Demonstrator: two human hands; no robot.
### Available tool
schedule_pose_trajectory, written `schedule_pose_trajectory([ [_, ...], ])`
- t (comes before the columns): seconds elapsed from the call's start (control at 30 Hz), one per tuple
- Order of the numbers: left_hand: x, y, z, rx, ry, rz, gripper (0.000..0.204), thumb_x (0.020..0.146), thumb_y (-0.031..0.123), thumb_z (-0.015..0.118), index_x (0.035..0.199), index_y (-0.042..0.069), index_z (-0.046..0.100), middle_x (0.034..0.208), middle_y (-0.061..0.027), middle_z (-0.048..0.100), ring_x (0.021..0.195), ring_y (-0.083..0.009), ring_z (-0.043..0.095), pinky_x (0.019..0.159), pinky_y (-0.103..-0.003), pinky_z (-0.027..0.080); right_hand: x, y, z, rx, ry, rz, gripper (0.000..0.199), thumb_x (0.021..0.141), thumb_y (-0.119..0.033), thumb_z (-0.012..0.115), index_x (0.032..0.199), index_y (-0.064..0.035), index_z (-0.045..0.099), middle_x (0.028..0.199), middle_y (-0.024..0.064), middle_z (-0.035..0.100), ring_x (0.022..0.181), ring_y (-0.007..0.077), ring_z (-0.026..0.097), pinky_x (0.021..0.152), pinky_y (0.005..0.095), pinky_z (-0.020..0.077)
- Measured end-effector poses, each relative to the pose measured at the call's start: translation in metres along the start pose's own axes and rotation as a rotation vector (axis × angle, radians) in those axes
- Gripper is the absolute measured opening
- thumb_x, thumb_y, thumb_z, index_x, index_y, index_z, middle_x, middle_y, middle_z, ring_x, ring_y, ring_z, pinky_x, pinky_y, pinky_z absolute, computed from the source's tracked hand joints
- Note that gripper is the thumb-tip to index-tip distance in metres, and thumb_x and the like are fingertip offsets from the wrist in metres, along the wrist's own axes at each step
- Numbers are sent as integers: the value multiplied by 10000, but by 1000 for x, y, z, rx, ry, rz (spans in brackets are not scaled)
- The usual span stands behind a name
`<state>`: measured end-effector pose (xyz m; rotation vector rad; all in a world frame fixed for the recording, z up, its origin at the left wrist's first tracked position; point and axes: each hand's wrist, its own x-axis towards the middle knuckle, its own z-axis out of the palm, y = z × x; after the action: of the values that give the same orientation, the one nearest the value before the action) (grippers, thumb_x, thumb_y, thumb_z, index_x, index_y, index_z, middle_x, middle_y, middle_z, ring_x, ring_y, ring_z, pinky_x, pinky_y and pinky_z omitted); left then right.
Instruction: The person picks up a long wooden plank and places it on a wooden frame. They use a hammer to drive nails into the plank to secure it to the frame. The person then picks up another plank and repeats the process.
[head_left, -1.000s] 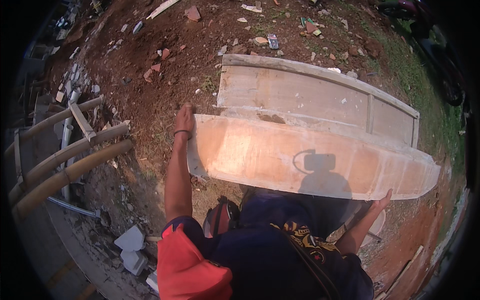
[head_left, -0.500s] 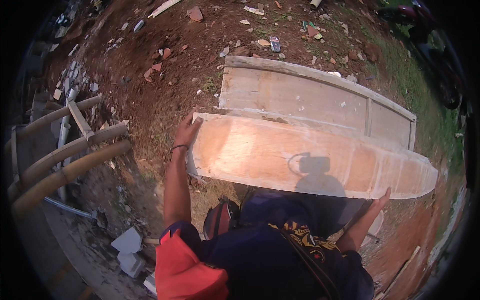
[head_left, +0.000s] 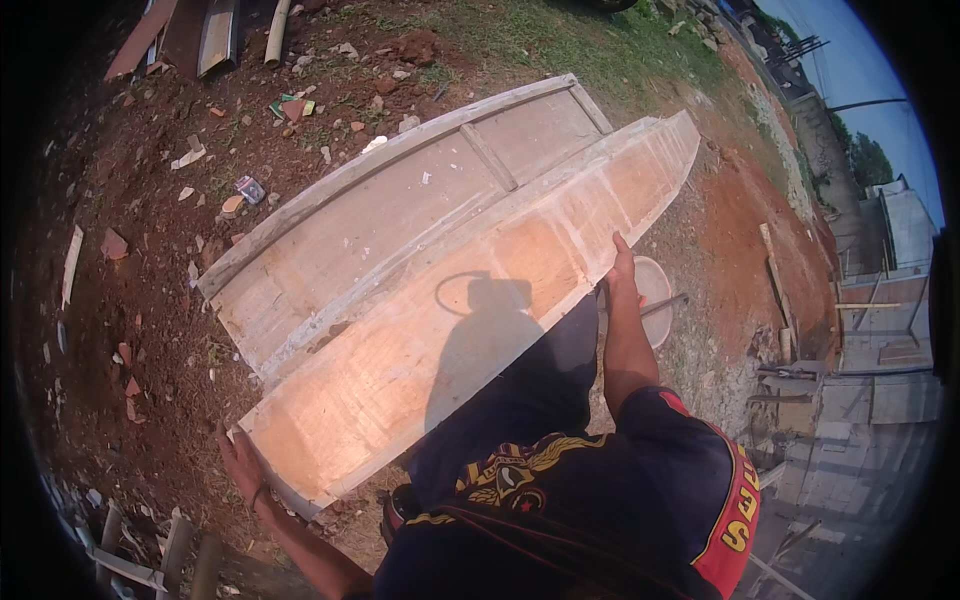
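A long plywood panel (head_left: 500,270), with pale smeared edges and my shadow across it, slants from lower left to upper right in front of my body. My left hand (head_left: 243,465) is closed around its lower left end. On the near long edge, toward the far right end, my right hand (head_left: 622,265) grips the panel with the thumb up on the rim; its other fingers are mostly hidden. Along the panel's far side lies a wood-framed board (head_left: 390,205) with a crosspiece and white specks. Whether the two are joined I cannot tell.
A pale round bucket (head_left: 655,290) with a dark stick across it stands beside my right forearm. Stones and brick bits litter the soil at left, with a crumpled packet (head_left: 250,189) among them. Bamboo and wooden poles (head_left: 175,550) lie at lower left, loose planks (head_left: 778,290) at right.
My view has swung to the right, so the panel and framed board now appear slanted and farther left. Both hands keep their hold on the panel.
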<state>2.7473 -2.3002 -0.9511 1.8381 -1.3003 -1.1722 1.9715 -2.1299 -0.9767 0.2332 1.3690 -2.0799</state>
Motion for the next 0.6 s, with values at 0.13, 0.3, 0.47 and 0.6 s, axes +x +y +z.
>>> schedule_pose_trajectory([
  [0.13, 4, -2, 2, 299, 67, -43, 628, 998, 488, 361, 1450, 52, 353, 1484, -241, 340, 1372, -376, 343, 1114, -475, 300, -2, -3, -3, 44, -44, 20, 471, 938, -183, 557, 1353, 7, 440, 1301, 190, 555, 1178, 343, 556, 1022, 475, 454],
  [0.3, 9, -18, 0, 376, 93, -4, 629, 1001, 496, 339, 1455, 61, 350, 1496, -229, 324, 1373, -394, 331, 1116, -489, 298, 14, -20, -6, 76, -13, 5, 460, 964, -212, 546, 1350, 14, 438, 1308, 197, 551, 1190, 343, 554, 1029, 477, 454],
  [0.47, 5, -7, 2, 370, 83, -14, 689, 997, 519, 335, 1464, 11, 320, 1496, -235, 329, 1384, -364, 325, 1131, -451, 280, 71, -62, -17, -151, 119, -71, 562, 916, -294, 653, 1349, 3, 452, 1288, 174, 564, 1172, 309, 566, 990, 455, 480],
  [0.6, 9, -9, 2, 375, 55, 41, 677, 1004, 496, 338, 1457, -7, 322, 1496, -235, 330, 1378, -364, 334, 1131, -441, 281, 129, -93, -21, -358, 303, -117, 567, 845, -315, 744, 1248, 30, 543, 1150, 145, 629, 1027, 256, 616, 885, 398, 513],
])
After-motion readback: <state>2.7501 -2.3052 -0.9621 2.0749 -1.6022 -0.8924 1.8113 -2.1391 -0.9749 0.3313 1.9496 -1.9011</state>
